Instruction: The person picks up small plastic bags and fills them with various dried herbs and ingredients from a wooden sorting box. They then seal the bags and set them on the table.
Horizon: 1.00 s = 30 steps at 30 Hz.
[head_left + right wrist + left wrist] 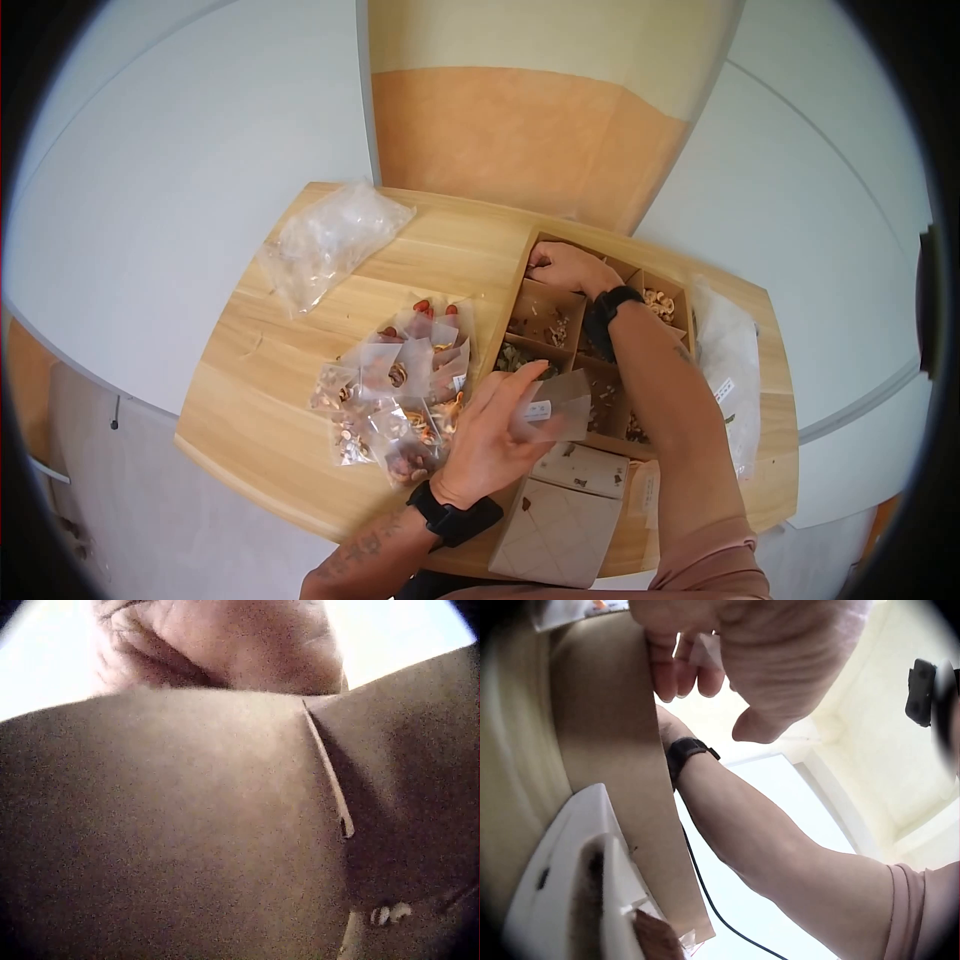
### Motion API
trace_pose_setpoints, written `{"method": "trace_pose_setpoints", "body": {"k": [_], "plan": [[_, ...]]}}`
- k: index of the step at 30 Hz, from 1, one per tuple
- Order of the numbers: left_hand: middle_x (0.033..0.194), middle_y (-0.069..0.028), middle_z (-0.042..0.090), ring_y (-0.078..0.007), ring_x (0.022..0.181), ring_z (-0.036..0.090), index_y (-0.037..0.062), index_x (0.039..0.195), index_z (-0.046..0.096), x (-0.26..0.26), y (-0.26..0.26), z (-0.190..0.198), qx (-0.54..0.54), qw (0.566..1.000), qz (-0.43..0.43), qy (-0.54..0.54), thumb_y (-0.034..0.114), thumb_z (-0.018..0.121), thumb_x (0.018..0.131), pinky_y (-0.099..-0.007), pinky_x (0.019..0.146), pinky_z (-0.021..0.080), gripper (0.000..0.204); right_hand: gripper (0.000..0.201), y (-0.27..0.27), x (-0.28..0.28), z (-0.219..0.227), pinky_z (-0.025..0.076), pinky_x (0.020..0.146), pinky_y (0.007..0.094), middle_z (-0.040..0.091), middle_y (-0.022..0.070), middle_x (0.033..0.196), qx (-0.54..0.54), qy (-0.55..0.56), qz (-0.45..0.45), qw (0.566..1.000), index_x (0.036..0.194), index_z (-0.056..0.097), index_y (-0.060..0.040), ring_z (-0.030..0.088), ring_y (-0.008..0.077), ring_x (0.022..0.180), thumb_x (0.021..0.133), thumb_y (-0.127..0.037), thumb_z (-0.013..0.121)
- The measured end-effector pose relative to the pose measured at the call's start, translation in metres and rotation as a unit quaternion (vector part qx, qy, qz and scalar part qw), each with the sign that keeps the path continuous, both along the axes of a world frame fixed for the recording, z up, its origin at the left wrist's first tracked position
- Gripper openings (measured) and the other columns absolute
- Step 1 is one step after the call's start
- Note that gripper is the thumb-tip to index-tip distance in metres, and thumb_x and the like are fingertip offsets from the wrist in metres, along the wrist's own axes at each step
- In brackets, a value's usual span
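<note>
My left hand (490, 430) holds a small translucent plastic bag (568, 404) with a white label, over the near left part of a divided cardboard box (518, 285). In the left wrist view, a bit of the plastic shows by the fingers, beside the box's brown outer wall (615, 742). My right hand (572, 266) reaches down into the box's far left compartment. Its fingertips are hidden, and I cannot tell what they hold. Neighbouring compartments contain small dried pieces, with pale curled ones (659, 304) at the right.
Several filled clear bags (400, 400) lie piled left of the box. A crumpled large plastic bag (330, 240) sits at the table's far left. Another plastic bag (735, 380) lies right of the box. A white patterned case (560, 530) with scattered bits stands at the near edge.
</note>
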<state>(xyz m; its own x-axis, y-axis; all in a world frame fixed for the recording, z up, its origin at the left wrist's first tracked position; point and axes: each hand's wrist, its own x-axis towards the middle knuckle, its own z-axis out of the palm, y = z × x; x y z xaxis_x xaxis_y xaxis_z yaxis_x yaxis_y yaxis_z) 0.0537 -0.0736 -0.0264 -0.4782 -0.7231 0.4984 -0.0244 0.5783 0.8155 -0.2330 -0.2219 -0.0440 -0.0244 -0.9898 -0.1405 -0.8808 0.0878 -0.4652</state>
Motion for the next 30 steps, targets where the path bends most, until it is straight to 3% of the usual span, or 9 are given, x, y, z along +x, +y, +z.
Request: {"method": "trace_pose_setpoints", "body": {"k": [4,7,10,13,19,25,30], "plan": [[0.096,-0.0129,0.058,-0.0280,0.086,0.062,0.0070,0.130,0.056,-0.001,0.000,-0.002,-0.005,1.000,0.003,0.002,0.001,0.080,0.066,-0.0339,0.077,0.052,0.069,0.029,0.000,0.002,0.003,0.050,0.088,0.0332,0.071,0.0146,0.107,0.025,-0.033,-0.013,0.999,0.107,0.066,0.0001,0.065,0.0234,0.098,0.091,-0.024,0.062],[0.096,-0.0129,0.058,-0.0281,0.087,0.062,0.0071,0.130,0.056,-0.001,0.000,-0.002,0.000,1.000,0.002,-0.001,0.001,0.079,0.066,-0.0338,0.078,0.051,0.068,0.032,0.004,0.006,-0.005,0.050,0.083,0.0392,0.070,0.0217,0.103,-0.030,-0.047,0.002,0.998,0.104,0.066,0.0005,0.066,0.0337,0.094,0.088,-0.025,0.058],[0.095,-0.0140,0.059,-0.0305,0.086,0.061,0.0060,0.129,0.057,-0.001,0.000,0.001,-0.007,1.000,0.005,0.007,0.004,0.080,0.071,-0.0360,0.076,0.051,0.063,0.036,0.010,0.018,0.001,0.049,0.087,0.0418,0.068,0.0253,0.107,-0.029,-0.022,-0.043,0.998,0.106,0.065,0.0032,0.064,0.0392,0.099,0.089,-0.026,0.053],[0.094,-0.0145,0.060,-0.0320,0.085,0.061,0.0057,0.128,0.057,-0.001,-0.001,0.002,-0.014,1.000,0.004,0.013,0.005,0.080,0.073,-0.0375,0.075,0.052,0.060,0.040,0.008,0.023,0.007,0.048,0.090,0.0452,0.065,0.0283,0.111,-0.013,0.010,-0.026,1.000,0.108,0.063,0.0055,0.062,0.0441,0.104,0.091,-0.027,0.048],[0.094,-0.0146,0.059,-0.0330,0.084,0.061,0.0059,0.129,0.056,-0.001,-0.001,0.002,-0.009,1.000,0.003,0.005,0.008,0.080,0.073,-0.0385,0.074,0.051,0.060,0.042,0.010,0.023,-0.001,0.047,0.093,0.0471,0.064,0.0298,0.113,-0.032,0.005,-0.016,0.999,0.110,0.063,0.0065,0.060,0.0450,0.106,0.091,-0.028,0.048],[0.093,-0.0145,0.059,-0.0328,0.084,0.061,0.0056,0.129,0.056,-0.002,-0.001,-0.001,-0.019,1.000,0.008,0.011,0.007,0.080,0.073,-0.0385,0.074,0.051,0.060,0.038,0.011,0.026,0.004,0.050,0.085,0.0478,0.067,0.0279,0.098,-0.066,0.059,-0.030,0.996,0.094,0.068,0.0053,0.064,0.0452,0.093,0.088,-0.029,0.053],[0.092,-0.0145,0.059,-0.0321,0.083,0.061,0.0053,0.129,0.056,-0.001,0.000,0.001,-0.004,1.000,0.004,0.009,0.006,0.080,0.073,-0.0382,0.073,0.051,0.061,0.033,0.014,0.026,0.004,0.052,0.077,0.0457,0.068,0.0251,0.085,-0.103,0.018,-0.079,0.991,0.089,0.069,0.0028,0.067,0.0402,0.082,0.083,-0.028,0.059]]}}
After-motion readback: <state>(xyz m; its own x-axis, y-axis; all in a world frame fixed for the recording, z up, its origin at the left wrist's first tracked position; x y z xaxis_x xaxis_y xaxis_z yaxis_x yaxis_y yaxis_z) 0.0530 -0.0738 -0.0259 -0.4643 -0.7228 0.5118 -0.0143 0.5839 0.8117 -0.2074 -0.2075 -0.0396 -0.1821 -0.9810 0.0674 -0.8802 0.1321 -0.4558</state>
